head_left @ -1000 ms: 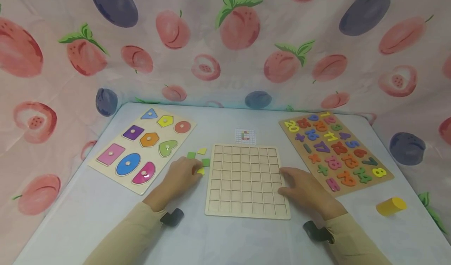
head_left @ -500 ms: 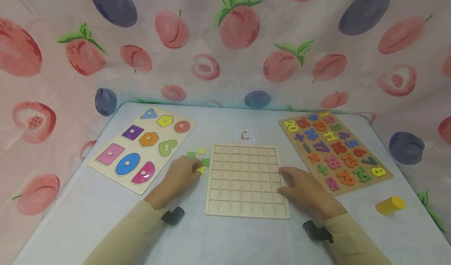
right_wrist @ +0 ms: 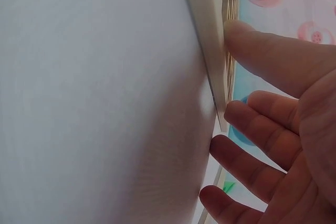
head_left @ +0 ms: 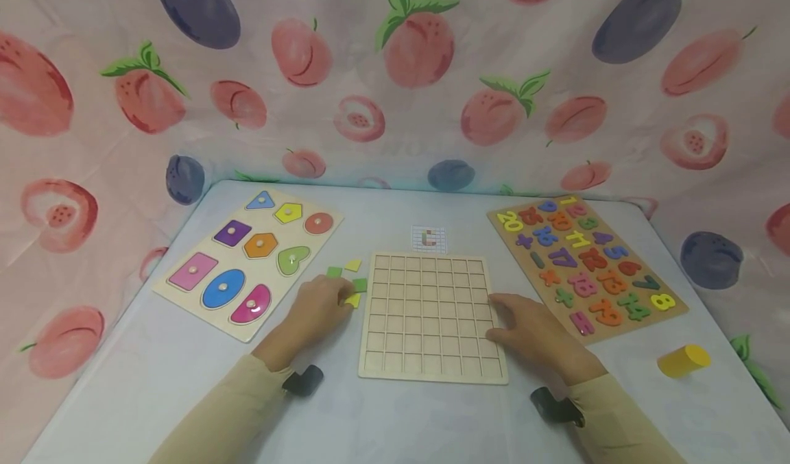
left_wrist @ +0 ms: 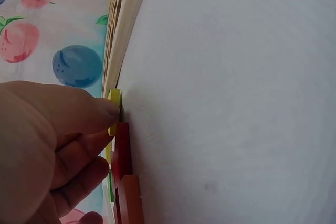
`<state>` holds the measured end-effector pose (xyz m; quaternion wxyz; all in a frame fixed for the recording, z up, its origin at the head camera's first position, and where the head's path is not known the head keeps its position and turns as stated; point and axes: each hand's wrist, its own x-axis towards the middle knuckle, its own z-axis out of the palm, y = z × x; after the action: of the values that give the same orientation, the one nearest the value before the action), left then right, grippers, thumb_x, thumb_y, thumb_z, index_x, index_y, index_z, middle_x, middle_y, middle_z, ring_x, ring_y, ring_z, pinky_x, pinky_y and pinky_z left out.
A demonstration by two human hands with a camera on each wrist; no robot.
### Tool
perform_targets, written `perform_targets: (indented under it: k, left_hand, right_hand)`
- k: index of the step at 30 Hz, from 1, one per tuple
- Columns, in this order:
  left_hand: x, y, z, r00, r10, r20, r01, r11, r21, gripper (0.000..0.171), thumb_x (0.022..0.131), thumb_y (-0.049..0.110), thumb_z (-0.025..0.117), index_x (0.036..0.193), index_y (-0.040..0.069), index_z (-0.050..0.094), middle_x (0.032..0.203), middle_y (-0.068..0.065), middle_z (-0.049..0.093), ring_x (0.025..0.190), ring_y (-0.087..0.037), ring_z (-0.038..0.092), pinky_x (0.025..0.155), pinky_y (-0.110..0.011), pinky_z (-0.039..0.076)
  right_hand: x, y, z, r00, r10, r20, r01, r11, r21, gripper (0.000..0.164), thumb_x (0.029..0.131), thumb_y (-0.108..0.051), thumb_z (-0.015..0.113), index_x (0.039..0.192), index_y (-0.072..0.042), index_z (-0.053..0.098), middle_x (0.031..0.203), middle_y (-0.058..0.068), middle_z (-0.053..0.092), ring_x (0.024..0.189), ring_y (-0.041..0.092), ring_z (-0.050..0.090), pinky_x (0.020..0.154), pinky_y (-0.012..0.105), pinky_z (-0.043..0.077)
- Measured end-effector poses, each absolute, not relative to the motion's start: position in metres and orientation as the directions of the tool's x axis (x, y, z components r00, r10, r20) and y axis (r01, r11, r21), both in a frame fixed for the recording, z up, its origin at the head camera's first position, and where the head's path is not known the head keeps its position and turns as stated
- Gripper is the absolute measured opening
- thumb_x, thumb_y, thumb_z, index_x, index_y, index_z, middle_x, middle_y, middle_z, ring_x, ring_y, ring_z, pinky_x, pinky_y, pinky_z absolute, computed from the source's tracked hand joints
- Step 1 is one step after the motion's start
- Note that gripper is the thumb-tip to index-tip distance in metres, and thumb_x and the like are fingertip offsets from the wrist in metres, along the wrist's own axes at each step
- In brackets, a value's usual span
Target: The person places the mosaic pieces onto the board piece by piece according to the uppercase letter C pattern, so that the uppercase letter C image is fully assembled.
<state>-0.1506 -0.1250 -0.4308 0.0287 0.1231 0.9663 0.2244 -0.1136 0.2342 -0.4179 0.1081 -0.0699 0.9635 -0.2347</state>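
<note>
My left hand (head_left: 315, 306) pinches a small flat yellow tile (left_wrist: 116, 97) between thumb and fingers, just left of the wooden grid board (head_left: 432, 316). Around its fingertips lie a green square tile (head_left: 360, 285), another green square (head_left: 334, 272) and a yellow tile (head_left: 353, 264). In the left wrist view, a red block (left_wrist: 123, 153) and an orange-brown block (left_wrist: 131, 200) sit right by the fingers; the hand hides them from the head view. On the board's right edge rest the thumb and fingertips of my right hand (head_left: 537, 330), fingers spread and holding nothing.
A small printed pattern card (head_left: 428, 238) lies behind the board. To the left is a knobbed shape puzzle (head_left: 204, 245), to the right a number puzzle (head_left: 574, 251). A yellow cylinder (head_left: 684, 361) stands near the right side. Fruit-print cloth (head_left: 395, 128) hangs behind the table.
</note>
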Motion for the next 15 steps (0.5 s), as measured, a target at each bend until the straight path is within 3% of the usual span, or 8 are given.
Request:
perform_targets:
  k: [7,15]
  left_hand:
    - [-0.1508,-0.1236,-0.4270,-0.974,0.228,0.007,0.206,0.865,0.458,0.031,0.086,0.012,0.074,0.117,0.007,0.072,0.083,0.000,0.058,0.082,-0.020,0.050,0.072,-0.034,0.045]
    - [-0.1582,-0.1154,-0.4297,-0.966,0.255,0.037,0.243,0.855,0.457,0.029,0.087,0.013,0.075,0.115,0.006,0.073,0.102,-0.006,0.071,0.099,-0.026,0.060,0.090,-0.043,0.049]
  right_hand:
    - [-0.1138,0.2346,-0.4183,-0.968,-0.188,-0.168,-0.090,0.880,-0.467,0.066,0.086,-0.027,0.078,0.141,0.000,0.052,0.143,0.022,0.052,0.135,0.044,0.041,0.109,0.059,0.032]
    - [-0.1135,0.2342,-0.4193,-0.967,-0.180,-0.179,-0.079,0.883,-0.462,0.067,0.087,-0.028,0.078,0.142,-0.001,0.052,0.144,0.021,0.051,0.136,0.044,0.041,0.109,0.059,0.032]
